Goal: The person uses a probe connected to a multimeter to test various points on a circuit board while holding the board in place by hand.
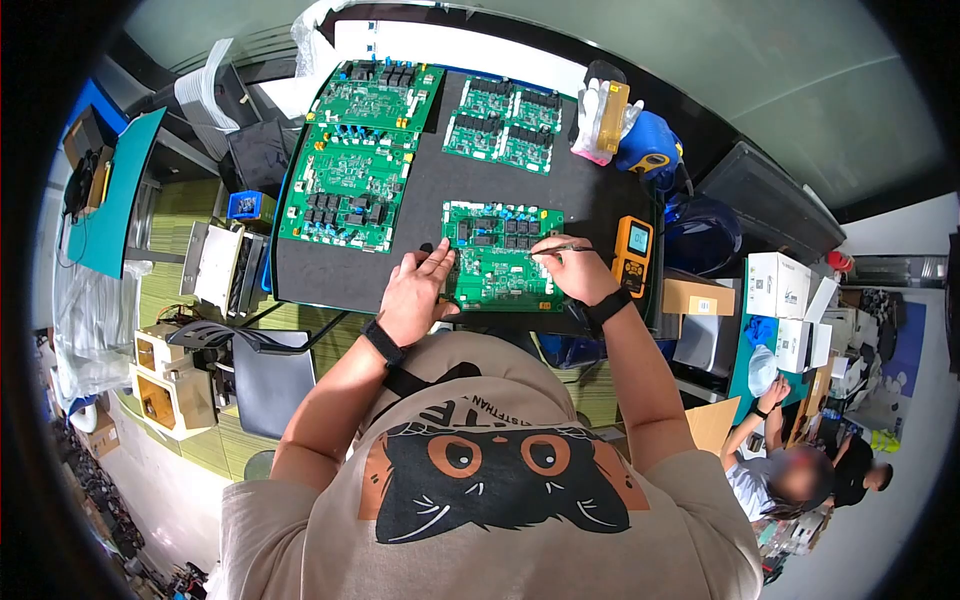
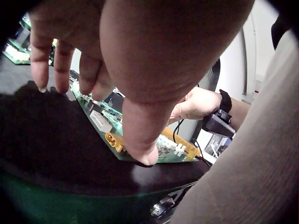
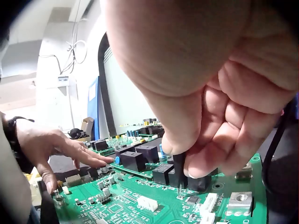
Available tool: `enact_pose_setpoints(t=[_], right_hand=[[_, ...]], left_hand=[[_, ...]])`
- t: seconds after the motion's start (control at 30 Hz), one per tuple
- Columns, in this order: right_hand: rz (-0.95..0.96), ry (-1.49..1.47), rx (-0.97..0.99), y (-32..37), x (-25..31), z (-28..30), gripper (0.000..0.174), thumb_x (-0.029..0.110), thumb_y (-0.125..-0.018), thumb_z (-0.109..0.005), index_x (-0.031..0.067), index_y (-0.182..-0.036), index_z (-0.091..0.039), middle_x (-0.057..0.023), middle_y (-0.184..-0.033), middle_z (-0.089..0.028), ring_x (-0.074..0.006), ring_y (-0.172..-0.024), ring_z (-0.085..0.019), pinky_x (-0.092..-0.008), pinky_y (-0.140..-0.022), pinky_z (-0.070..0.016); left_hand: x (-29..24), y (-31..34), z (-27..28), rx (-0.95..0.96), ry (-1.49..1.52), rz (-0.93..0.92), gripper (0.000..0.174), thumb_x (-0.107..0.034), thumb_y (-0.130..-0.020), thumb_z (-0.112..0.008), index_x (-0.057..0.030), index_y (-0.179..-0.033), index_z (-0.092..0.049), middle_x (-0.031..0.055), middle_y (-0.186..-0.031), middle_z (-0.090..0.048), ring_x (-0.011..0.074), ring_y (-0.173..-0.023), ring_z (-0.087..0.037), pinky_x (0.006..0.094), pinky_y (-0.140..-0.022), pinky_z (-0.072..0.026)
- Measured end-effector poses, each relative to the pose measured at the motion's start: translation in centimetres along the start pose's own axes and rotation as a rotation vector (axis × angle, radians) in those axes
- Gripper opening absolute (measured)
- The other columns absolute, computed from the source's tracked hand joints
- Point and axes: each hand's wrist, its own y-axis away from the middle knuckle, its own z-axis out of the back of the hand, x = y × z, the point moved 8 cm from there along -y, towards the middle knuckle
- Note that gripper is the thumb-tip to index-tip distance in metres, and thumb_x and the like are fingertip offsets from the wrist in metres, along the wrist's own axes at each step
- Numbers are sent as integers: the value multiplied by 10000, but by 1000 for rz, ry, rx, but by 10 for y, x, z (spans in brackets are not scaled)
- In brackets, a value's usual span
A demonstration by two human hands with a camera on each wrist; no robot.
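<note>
1. The board (image 1: 490, 288) lies flat on the worktop (image 1: 340, 270), at its near edge, right of the middle.
2. The left hand (image 1: 415, 292) rests at the board's left edge, fingers extended and slightly spread, gripping nothing.
3. The right hand (image 1: 582, 272) pinches a thin black probe (image 3: 179, 169) between thumb and fingers, its tip down at the board near a small chip (image 3: 192, 199).
4. The meter (image 1: 632, 252) lies right of the board.
5. Four small boards (image 1: 522, 147) sit on the far side; larger boards (image 1: 355, 178) lie left.

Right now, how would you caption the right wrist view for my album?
A right hand pinches a dark pointed tool over a green circuit board while the left hand rests at its edge.
</note>
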Motion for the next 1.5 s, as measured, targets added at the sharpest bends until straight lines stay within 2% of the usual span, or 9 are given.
enact_pose_setpoints(t=[0.3,0.37,0.8,1.0,1.07,1.13,1.2,1.4,1.5], right_hand=[[57,25,23,-3,4,2,158,106,-914,-622,34,-1007,-727,-178,-1021,-718,-370,-929,-694,-414,-820,-565],[101,16,-2,-4,7,3,126,45,-906,-636,4,-983,-726,-160,-935,-721,-320,-844,-701,-375,-751,-554],[107,22,-14,-4,6,0,119,55,-911,-632,-2,-963,-723,-160,-932,-722,-318,-827,-701,-377,-733,-550],[100,21,-39,1,7,2,124,67,-919,-638,-1,-974,-726,-164,-941,-728,-320,-837,-703,-375,-749,-553],[30,38,-13,2,2,0,171,121,-921,-601,39,-996,-731,-151,-1014,-730,-349,-929,-700,-405,-827,-565],[20,33,-15,2,2,1,170,121,-922,-603,40,-997,-732,-148,-1015,-733,-343,-930,-702,-401,-828,-565],[10,27,-17,4,3,1,168,122,-923,-606,41,-998,-733,-145,-1017,-735,-338,-931,-704,-398,-829,-565],[75,16,-102,11,10,4,152,127,-921,-641,25,-998,-723,-153,-966,-732,-342,-892,-706,-388,-788,-566],[4,17,-157,17,9,2,139,114,-916,-668,16,-1003,-714,-161,-940,-728,-332,-856,-711,-377,-758,-566]], left_hand=[[0,0,0,-9,-14,-15,916,-253,-623,-893,-48,-1439,-529,68,-1576,-443,313,-1206,-524,428,-1012,-464],[-1,0,0,-25,-33,-29,897,-263,-627,-892,-48,-1424,-542,71,-1563,-458,298,-1206,-533,421,-989,-478],[1,0,0,-29,-37,-23,903,-270,-622,-892,-50,-1424,-541,60,-1565,-457,291,-1205,-530,417,-986,-478],[0,0,0,-34,-35,-26,907,-267,-621,-894,-50,-1426,-539,61,-1565,-457,293,-1205,-530,417,-995,-476],[0,1,1,-35,-33,-25,907,-266,-620,-894,-50,-1426,-539,61,-1565,-457,293,-1204,-531,417,-996,-475],[0,0,1,-7,10,6,942,-239,-610,-893,-59,-1456,-520,63,-1580,-443,330,-1206,-521,434,-1042,-448],[0,0,0,-21,-16,-10,922,-251,-615,-895,-55,-1440,-531,60,-1572,-450,309,-1206,-527,423,-1018,-462],[0,1,0,-34,-45,-24,907,-270,-624,-895,-55,-1429,-537,55,-1567,-455,287,-1206,-532,412,-992,-476],[0,1,1,-27,-50,-21,910,-274,-628,-893,-55,-1434,-532,56,-1568,-453,290,-1207,-530,412,-994,-475]])
